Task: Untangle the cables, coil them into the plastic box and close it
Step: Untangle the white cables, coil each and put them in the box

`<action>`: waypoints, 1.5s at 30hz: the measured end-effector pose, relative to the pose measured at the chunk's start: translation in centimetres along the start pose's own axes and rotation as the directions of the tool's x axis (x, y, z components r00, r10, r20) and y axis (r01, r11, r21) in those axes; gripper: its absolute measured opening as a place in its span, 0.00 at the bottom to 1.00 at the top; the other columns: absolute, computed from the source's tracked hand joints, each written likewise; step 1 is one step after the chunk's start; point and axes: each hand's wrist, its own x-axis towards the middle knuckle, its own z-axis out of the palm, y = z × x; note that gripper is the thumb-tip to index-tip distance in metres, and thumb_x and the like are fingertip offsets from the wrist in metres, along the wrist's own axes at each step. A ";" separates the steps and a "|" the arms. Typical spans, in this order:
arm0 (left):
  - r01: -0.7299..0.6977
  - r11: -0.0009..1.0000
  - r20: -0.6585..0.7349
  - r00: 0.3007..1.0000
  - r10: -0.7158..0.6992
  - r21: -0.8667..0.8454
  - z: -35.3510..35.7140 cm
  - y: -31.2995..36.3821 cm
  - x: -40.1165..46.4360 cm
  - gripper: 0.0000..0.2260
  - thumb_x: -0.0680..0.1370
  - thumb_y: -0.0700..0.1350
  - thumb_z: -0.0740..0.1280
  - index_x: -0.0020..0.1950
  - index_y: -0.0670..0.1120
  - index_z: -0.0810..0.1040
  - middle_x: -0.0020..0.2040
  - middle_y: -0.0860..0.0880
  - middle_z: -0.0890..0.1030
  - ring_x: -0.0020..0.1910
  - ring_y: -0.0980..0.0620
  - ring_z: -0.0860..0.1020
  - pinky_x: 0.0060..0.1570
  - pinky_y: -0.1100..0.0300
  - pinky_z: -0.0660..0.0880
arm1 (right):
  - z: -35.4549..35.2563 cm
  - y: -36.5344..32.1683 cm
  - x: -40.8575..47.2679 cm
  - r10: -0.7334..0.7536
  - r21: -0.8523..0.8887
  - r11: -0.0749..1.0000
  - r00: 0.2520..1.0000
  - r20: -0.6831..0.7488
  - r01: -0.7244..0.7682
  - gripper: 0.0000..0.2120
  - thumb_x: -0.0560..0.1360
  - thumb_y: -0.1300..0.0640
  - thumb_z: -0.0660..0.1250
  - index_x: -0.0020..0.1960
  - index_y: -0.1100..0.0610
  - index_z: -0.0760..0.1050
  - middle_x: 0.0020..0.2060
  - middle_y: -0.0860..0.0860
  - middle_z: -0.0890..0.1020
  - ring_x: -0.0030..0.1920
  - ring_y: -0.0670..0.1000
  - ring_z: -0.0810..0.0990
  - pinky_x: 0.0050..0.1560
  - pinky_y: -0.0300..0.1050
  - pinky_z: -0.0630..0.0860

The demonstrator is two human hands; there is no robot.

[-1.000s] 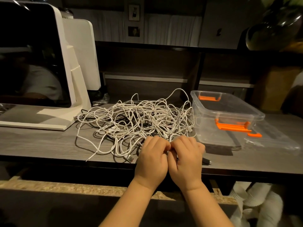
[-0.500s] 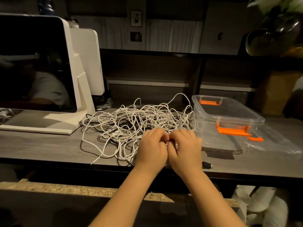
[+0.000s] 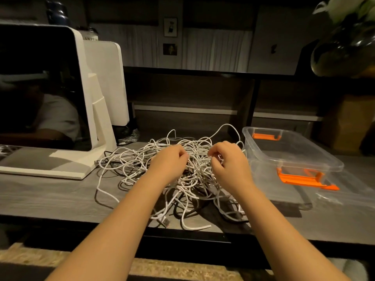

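Cables (image 3: 142,165) lie in 1 big white tangle at the centre of the frame, spread over the grey wood-grain desk (image 3: 50,195), with a few dark strands mixed in underneath. Loose loops trail to the left and toward the desk's near edge, where a plug end (image 3: 165,221) rests just below the heap.

Both hands are over the middle of the tangle, apart from each other. The left hand (image 3: 169,162) has its fingers curled down into the strands, and the right hand (image 3: 227,159) has its fingers bent with white cable showing between them; both appear to pinch cable, though the exact strands are too tangled to tell.

The clear plastic box (image 3: 292,159) sits at the right of the frame, just beside the heap, open on top, with orange latches (image 3: 300,177) at its near and far ends. Its clear lid (image 3: 349,191) lies flat on the desk to the lower right of the box, partly under it.

At the upper left stands a white monitor (image 3: 85,98) with a dark screen on a white base, and a second white panel (image 3: 109,82) stands behind it. A dark round vase (image 3: 343,51) shows at the upper right corner.
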 end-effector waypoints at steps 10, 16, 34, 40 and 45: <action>-0.222 0.788 -0.292 0.955 0.057 -0.574 0.0 0.4 2.8 0.08 0.84 0.45 0.60 0.47 0.53 0.75 0.37 0.54 0.73 0.36 0.57 0.70 0.38 0.60 0.67 | 0.8 -0.3 4.7 0.067 0.333 0.939 0.996 0.062 -0.084 0.09 0.79 0.61 0.61 0.51 0.51 0.78 0.43 0.43 0.81 0.43 0.40 0.78 0.44 0.38 0.74; -0.306 0.587 -0.340 0.939 0.056 -0.750 1.1 1.9 5.1 0.08 0.83 0.43 0.63 0.47 0.53 0.78 0.35 0.58 0.78 0.34 0.61 0.75 0.37 0.65 0.71 | 1.0 0.9 6.7 -0.016 0.406 0.912 0.985 0.171 -0.055 0.09 0.80 0.48 0.62 0.49 0.51 0.78 0.41 0.51 0.82 0.43 0.52 0.80 0.46 0.55 0.78; -0.473 0.865 -0.431 0.824 0.367 -0.169 3.9 -2.0 5.2 0.06 0.80 0.45 0.68 0.56 0.53 0.76 0.45 0.60 0.75 0.44 0.61 0.75 0.40 0.73 0.67 | 1.5 5.0 4.7 0.050 0.466 0.878 0.990 0.135 -0.108 0.14 0.83 0.58 0.58 0.45 0.51 0.80 0.35 0.49 0.81 0.36 0.45 0.79 0.39 0.43 0.74; -0.474 0.757 -0.429 0.858 0.283 -0.450 3.5 -2.1 4.8 0.10 0.82 0.40 0.65 0.52 0.56 0.79 0.43 0.58 0.81 0.44 0.60 0.79 0.43 0.67 0.74 | 1.5 5.7 4.7 0.122 0.409 0.897 0.983 0.136 -0.168 0.14 0.79 0.64 0.62 0.51 0.47 0.79 0.43 0.50 0.83 0.45 0.53 0.83 0.49 0.57 0.80; -0.416 0.537 -0.262 0.903 0.341 -0.734 3.0 -1.5 3.9 0.12 0.74 0.39 0.61 0.36 0.50 0.81 0.29 0.55 0.75 0.28 0.60 0.70 0.31 0.70 0.67 | 2.0 5.8 5.3 0.358 0.627 0.747 0.928 -0.101 -0.220 0.13 0.80 0.66 0.61 0.46 0.50 0.78 0.43 0.50 0.82 0.44 0.48 0.81 0.40 0.39 0.77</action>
